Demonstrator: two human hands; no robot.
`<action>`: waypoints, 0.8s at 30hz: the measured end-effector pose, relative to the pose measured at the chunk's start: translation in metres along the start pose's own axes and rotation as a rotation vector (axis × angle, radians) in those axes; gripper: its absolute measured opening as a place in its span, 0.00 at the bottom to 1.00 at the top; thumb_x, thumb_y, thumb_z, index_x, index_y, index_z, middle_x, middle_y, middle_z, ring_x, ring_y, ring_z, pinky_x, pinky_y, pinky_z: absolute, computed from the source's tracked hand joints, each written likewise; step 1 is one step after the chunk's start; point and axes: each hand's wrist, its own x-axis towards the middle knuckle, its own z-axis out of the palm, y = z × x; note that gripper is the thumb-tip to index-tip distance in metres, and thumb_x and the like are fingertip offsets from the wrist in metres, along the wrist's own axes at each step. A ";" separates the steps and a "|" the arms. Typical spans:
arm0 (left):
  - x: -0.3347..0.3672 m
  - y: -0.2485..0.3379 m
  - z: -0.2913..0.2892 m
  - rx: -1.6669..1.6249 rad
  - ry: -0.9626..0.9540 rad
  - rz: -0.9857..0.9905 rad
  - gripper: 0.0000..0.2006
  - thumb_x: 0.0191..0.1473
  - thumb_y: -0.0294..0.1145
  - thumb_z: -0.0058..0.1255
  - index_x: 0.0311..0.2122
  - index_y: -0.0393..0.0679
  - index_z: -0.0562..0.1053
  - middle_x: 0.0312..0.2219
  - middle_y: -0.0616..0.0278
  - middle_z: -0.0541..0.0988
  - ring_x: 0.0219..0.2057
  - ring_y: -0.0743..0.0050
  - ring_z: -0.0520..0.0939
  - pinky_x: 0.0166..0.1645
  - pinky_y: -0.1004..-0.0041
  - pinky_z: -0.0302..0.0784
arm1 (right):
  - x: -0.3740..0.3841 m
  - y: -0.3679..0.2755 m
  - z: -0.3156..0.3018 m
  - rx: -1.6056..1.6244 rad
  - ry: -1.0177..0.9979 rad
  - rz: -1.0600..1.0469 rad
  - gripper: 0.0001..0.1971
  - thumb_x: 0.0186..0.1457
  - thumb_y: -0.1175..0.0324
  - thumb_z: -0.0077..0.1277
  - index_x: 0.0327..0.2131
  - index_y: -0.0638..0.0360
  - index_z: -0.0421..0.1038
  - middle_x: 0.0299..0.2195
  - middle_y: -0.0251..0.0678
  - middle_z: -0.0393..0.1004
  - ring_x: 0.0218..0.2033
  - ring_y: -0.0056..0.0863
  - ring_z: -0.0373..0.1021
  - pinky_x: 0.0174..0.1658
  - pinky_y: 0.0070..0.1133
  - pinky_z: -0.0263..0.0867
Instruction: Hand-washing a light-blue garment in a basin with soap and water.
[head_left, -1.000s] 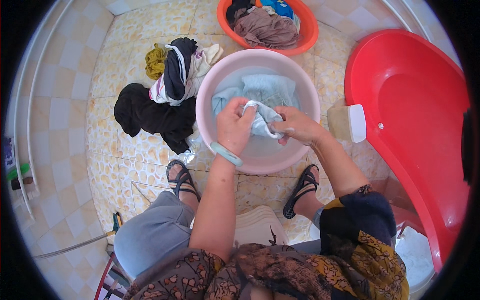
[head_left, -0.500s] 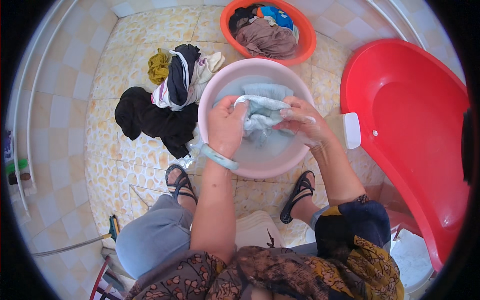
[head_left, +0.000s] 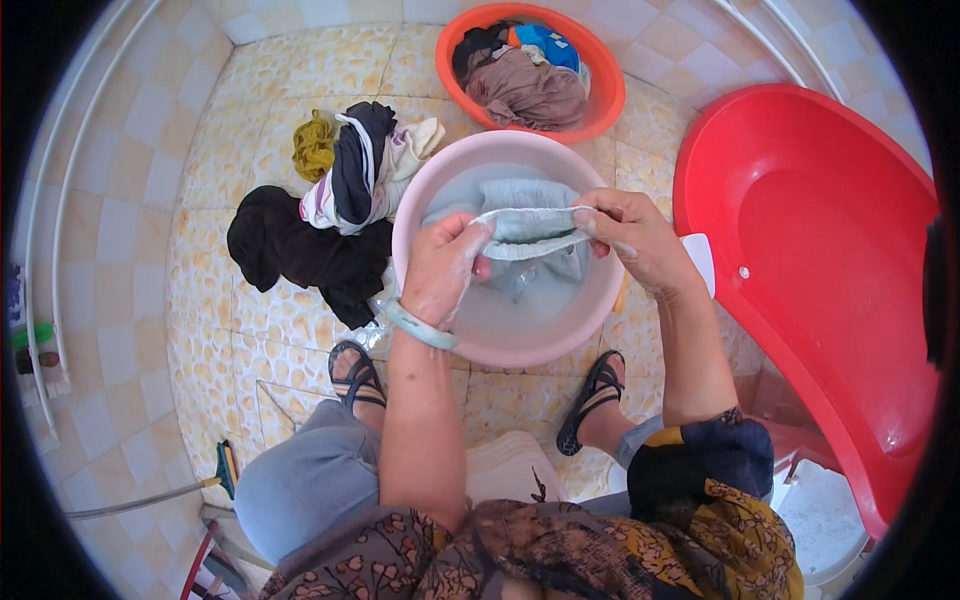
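Hands meet over a round pink plastic basin (head_left: 425, 205) of cloudy water on the tiled floor: the left hand (head_left: 440, 268), a pale green bangle (head_left: 420, 327) on its wrist, and the right hand (head_left: 630, 235) each pinch closed on one end of a wet pale grey-blue cloth (head_left: 525, 228), stretched taut between them just above the water. Left of the basin lies a heap of black, white and yellow clothes (head_left: 330, 205), beyond it an orange tub of laundry (head_left: 605, 105), and to the right a large red plastic tub (head_left: 810, 260).
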 end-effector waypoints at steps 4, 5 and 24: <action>0.013 -0.029 0.005 0.049 -0.060 -0.057 0.10 0.53 0.35 0.48 0.28 0.39 0.73 0.19 0.69 0.72 0.18 0.85 0.68 0.25 0.81 0.63 | 0.016 0.057 0.002 0.019 0.136 -0.061 0.10 0.56 0.65 0.45 0.34 0.62 0.70 0.23 0.25 0.66 0.26 0.14 0.61 0.30 0.16 0.59; 0.014 -0.036 0.004 0.118 0.034 -0.032 0.11 0.53 0.36 0.47 0.27 0.39 0.73 0.19 0.69 0.72 0.18 0.83 0.68 0.25 0.80 0.63 | 0.023 0.069 0.012 0.135 0.174 -0.052 0.11 0.57 0.64 0.44 0.34 0.62 0.70 0.25 0.25 0.66 0.27 0.14 0.61 0.31 0.17 0.60; 0.040 -0.166 -0.025 -1.126 -0.615 -0.116 0.21 0.57 0.49 0.41 0.41 0.38 0.69 0.35 0.57 0.74 0.31 0.69 0.77 0.34 0.70 0.75 | 0.021 0.103 0.126 -0.680 0.255 -0.503 0.14 0.51 0.58 0.47 0.21 0.59 0.67 0.23 0.47 0.72 0.27 0.43 0.70 0.29 0.34 0.64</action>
